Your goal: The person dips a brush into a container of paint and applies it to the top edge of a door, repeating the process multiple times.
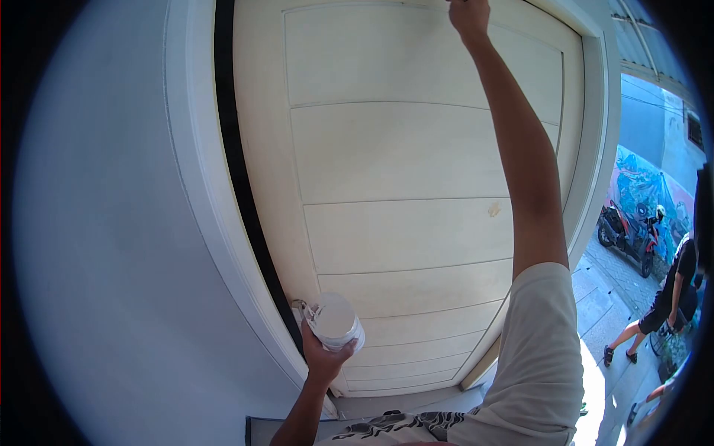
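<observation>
My left hand (325, 360) is wrapped round a small white paint tub (336, 318) low at the door's left side. The pale contents show from above, and white smears mark its rim. High up, my right hand (471, 16) is raised against the top part of the cream panelled door (401, 152). Its fingers are closed, but the top edge of the view cuts off whatever they grip. A small brownish patch (494, 210) marks the door below my raised arm. The metal door handle (299, 304) shows just behind the tub.
A white frame (195, 126) surrounds the door, with a dark gap (236, 141) along its left edge. A pale wall (111, 223) fills the left. Outside at right are a motorbike (632, 234), a person in dark clothes (673, 290) and part of another person.
</observation>
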{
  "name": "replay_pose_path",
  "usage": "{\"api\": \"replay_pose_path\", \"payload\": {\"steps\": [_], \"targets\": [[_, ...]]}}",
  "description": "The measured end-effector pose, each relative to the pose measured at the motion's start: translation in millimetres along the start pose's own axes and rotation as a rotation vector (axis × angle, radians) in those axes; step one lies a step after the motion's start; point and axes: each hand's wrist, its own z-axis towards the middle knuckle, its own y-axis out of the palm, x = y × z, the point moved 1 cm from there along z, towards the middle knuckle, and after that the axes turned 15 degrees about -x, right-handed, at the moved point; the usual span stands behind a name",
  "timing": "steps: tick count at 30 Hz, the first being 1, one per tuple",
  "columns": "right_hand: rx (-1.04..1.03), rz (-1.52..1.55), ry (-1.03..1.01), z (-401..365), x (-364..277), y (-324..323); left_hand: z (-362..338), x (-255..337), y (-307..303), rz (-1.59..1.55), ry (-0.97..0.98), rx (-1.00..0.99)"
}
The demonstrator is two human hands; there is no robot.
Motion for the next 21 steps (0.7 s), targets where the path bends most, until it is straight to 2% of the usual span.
{"api": "replay_pose_path", "payload": {"steps": [2,3,4,5,7,9,10,12,13,14,15,16,17,18,19,21], "targets": [[-0.001,-0.088,0.078,8.6,35.6,-48.6,0.0,1.1,-0.9,0.001,-0.003,-0.004],[-0.057,-0.371,0.208,11.9,78.8,-69.7,-0.3,-0.2,-1.2,-0.014,-0.006,-0.003],[0.046,-0.325,0.222,6.6,100.2,-92.6,-0.3,-1.1,-1.2,-0.03,-0.008,-0.002],[0.09,-0.352,0.37,2.3,112.6,-117.3,0.2,-1.7,-1.6,-0.032,-0.008,-0.001],[0.38,-0.218,0.536,-5.9,159.7,-154.5,-0.2,-2.9,-2.5,0.021,-0.007,-0.001],[0.433,-0.109,0.566,-6.5,187.6,-165.0,1.6,4.7,-1.9,0.012,-0.003,-0.006],[0.488,0.002,0.591,-8.9,167.7,-166.9,3.3,8.0,-1.1,0.001,0.005,-0.01],[0.364,-0.085,0.516,-10.6,98.0,-140.3,1.9,13.6,-0.7,0.02,0.009,-0.015],[0.355,0.016,0.438,-0.3,99.2,-117.6,1.4,17.5,0.2,0.043,0.013,-0.014],[0.3,-0.095,0.394,6.1,82.2,-93.7,1.7,19.0,0.6,0.039,0.014,-0.021],[0.24,-0.028,0.387,4.4,29.6,-68.7,2.4,19.2,0.8,0.002,0.018,-0.029],[0.209,0.094,0.279,11.2,22.4,-35.6,2.7,22.8,1.0,-0.035,0.02,-0.037],[0.096,0.111,0.263,8.6,-15.3,-14.1,2.8,24.9,0.4,-0.038,0.018,-0.047],[-0.058,0.073,0.125,7.4,-41.7,2.8,3.1,27.6,0.1,-0.056,0.02,-0.059],[-0.125,0.017,0.027,9.3,-62.4,18.7,4.6,30.6,-0.7,-0.072,0.023,-0.07],[-0.117,0.028,-0.035,23.6,-59.0,21.7,6.0,34.0,-1.3,-0.075,0.018,-0.084]]}}
